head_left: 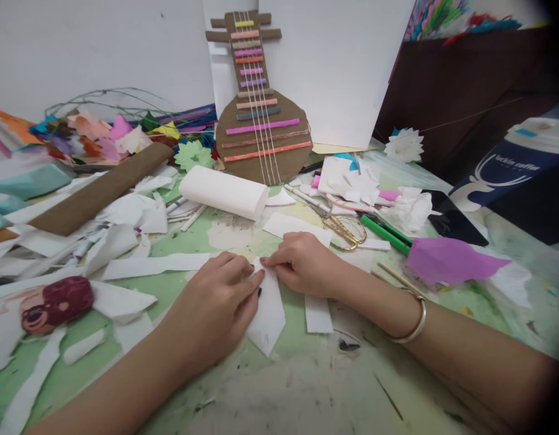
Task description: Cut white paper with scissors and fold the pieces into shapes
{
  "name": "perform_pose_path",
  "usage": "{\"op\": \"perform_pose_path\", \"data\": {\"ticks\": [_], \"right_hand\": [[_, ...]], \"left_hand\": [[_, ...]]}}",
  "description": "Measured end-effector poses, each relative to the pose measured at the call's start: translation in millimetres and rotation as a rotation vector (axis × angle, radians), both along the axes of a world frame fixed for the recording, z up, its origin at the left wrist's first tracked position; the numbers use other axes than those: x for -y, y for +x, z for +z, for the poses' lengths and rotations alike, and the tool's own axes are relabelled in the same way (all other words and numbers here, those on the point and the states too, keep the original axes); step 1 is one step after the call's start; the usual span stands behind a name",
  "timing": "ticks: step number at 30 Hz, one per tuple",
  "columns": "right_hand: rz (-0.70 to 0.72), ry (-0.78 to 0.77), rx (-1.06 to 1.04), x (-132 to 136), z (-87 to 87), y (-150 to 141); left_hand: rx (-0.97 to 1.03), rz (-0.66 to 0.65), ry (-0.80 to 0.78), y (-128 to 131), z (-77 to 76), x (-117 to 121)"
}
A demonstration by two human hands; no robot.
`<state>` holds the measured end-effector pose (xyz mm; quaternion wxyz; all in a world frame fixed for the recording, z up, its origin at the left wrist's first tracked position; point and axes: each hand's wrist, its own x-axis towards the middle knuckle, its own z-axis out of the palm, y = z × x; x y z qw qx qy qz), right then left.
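Under two grips [227,290] [301,263], one paper [269,317]

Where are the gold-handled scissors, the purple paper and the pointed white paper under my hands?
Gold-handled scissors [330,219]: head view, where blades meet handles.
Purple paper [442,261]: head view, middle of the sheet.
Pointed white paper [269,315]: head view, broad part above its near point.

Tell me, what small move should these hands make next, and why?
Perhaps press along the upper end of the pointed white paper: fingers of both the left hand and the right hand are already gathered there, while its pointed near end is free of them.
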<state>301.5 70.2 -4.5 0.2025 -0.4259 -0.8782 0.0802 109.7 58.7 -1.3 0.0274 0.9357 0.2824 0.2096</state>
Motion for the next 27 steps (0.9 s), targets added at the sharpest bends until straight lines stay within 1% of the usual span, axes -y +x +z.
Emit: {"op": "perform_pose_path", "data": {"ticks": [3,5,9,14,17,22,25,27], "right_hand": [[0.097,-0.007,0.012,-2.9,5.2,8.1],[0.141,-0.008,-0.026,-3.2,7.2,14.3],[0.065,-0.036,-0.178,-0.8,5.4,20.1],[0.115,-0.047,-0.146,-0.5,1.3,17.3],[0.130,-0.031,-0.151,-0.7,1.1,16.5],[0.152,0.004,-0.159,1.5,-0.5,13.8],[0.160,-0.035,-0.133,1.4,-0.6,9.7],[0.130,-0.086,-0.121,0.1,1.5,7.1]], "left_hand": [[0.016,-0.012,0.006,0.0,0.9,-0.4],[0.028,-0.020,0.004,-0.7,1.0,-1.6],[0.053,-0.033,-0.027,-4.2,-0.8,-5.7],[0.129,-0.059,-0.075,-9.5,-2.0,-10.7],[0.209,-0.012,-0.150,-11.5,-0.6,-13.4],[0.261,0.079,-0.290,-11.7,-0.8,-17.7],[0.300,0.170,-0.393,-9.7,-2.2,-23.2],[0.296,0.240,-0.455,-6.4,-2.6,-28.9]]}}
